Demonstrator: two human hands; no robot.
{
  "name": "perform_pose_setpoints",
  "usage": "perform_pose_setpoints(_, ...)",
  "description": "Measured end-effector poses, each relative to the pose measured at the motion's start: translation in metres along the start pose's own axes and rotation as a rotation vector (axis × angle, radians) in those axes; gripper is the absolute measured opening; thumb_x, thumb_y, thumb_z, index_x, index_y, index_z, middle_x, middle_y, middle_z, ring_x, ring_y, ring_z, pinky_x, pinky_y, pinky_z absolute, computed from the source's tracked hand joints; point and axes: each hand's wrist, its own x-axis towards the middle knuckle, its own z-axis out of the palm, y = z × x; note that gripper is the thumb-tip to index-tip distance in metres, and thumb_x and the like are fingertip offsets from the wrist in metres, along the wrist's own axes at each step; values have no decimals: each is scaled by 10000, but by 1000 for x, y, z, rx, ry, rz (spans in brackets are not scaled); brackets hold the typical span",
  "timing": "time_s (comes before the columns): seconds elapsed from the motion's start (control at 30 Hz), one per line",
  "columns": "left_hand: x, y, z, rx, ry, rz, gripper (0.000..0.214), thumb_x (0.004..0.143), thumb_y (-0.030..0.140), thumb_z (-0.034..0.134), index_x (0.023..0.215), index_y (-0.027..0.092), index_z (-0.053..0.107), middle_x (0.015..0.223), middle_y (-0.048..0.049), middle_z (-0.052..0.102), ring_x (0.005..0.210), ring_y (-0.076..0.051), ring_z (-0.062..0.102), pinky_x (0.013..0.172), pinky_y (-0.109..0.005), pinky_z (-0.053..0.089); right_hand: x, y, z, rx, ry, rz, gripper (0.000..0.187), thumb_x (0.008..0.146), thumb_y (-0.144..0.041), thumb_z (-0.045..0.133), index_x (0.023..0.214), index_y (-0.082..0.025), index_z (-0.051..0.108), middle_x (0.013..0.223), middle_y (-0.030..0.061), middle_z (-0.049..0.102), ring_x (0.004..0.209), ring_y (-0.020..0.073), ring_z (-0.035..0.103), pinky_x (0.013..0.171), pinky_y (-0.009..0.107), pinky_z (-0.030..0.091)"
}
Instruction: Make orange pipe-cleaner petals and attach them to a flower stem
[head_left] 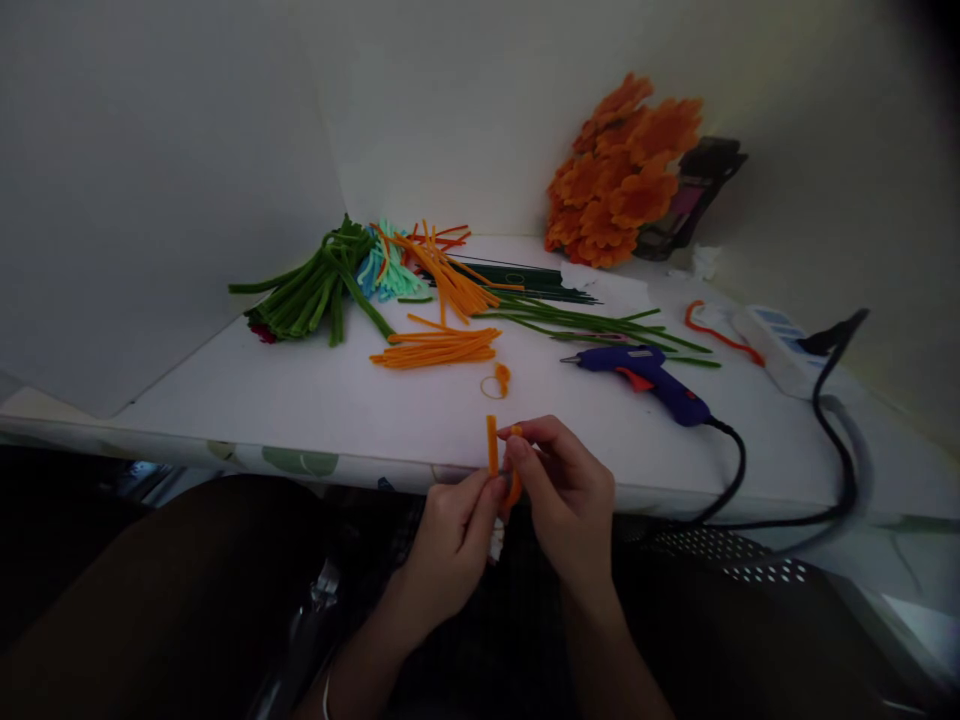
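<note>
My left hand [450,540] and my right hand [566,495] meet at the table's front edge, both pinching one orange pipe cleaner [493,445]. Its free end sticks straight up between my fingertips, and the lower part bends under my right fingers. A small curled orange piece [498,381] lies on the white table [300,390] just beyond my hands. Farther back sits a pile of short orange pipe cleaners [439,347].
A blue glue gun [649,377] with a black cord lies right of my hands. Green pipe cleaners [311,290], teal ones [390,270] and green stems [600,325] lie at the back. Orange flowers [622,175] lean on the wall. A white power strip [780,345] sits far right.
</note>
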Motion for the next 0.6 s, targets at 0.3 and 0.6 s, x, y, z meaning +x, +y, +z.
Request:
perform_pose_setpoints(0.3,3,7,-11,401,-193,65,251,941,202,341,812,151,550,631,-30,562,544,-138,509,549,-257,326,-1,-1,-5,-59,-11,-15,55,827,-208,621,801,-217,668,745,-10,643,683,111,595,573,219,480)
perform_pose_setpoints(0.6,3,21,-13,635,-88,33,278,875,427,524,834,157,577,652,-51,631,548,-181,560,516,-265,320,3,0,-4,87,106,143,101,799,-276,657,752,-196,617,676,-25,628,537,84,566,466,187,461)
